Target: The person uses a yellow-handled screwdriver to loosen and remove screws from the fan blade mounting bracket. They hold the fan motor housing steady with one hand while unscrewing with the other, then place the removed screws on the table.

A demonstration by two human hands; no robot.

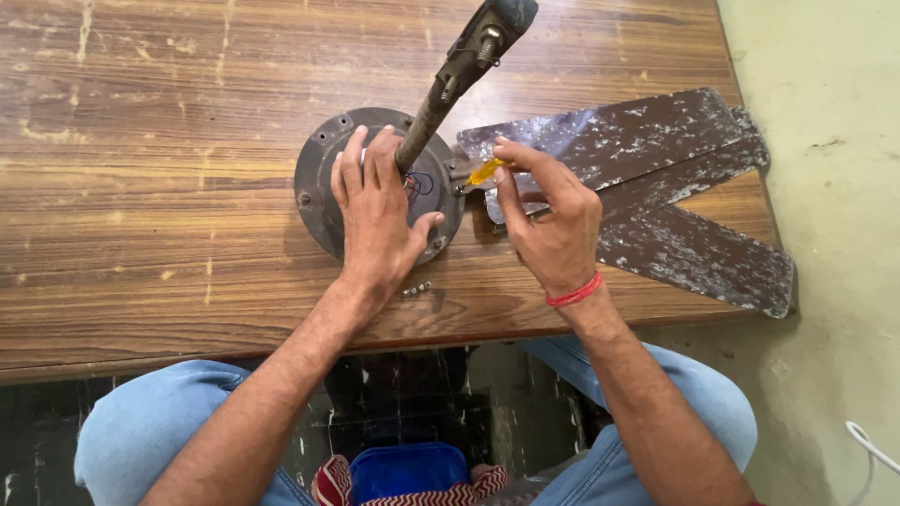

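A round dark metal ceiling fan motor [317, 187] lies on the wooden table [150, 187], with its down rod [459, 70] rising toward the camera. My left hand [375, 211] lies flat on the motor housing beside the rod's base. My right hand [548, 211] pinches a small yellow-handled screwdriver [487, 171] whose tip meets the motor's right edge, where a blade bracket joins. Worn brown fan blades [656, 141] are stacked and fan out to the right, past the table edge.
Small loose screws [418, 290] lie on the table just below the motor. A pale floor [834, 187] lies right of the table, with a white cable [872, 448] at the lower right. A blue object [410, 468] sits between my knees.
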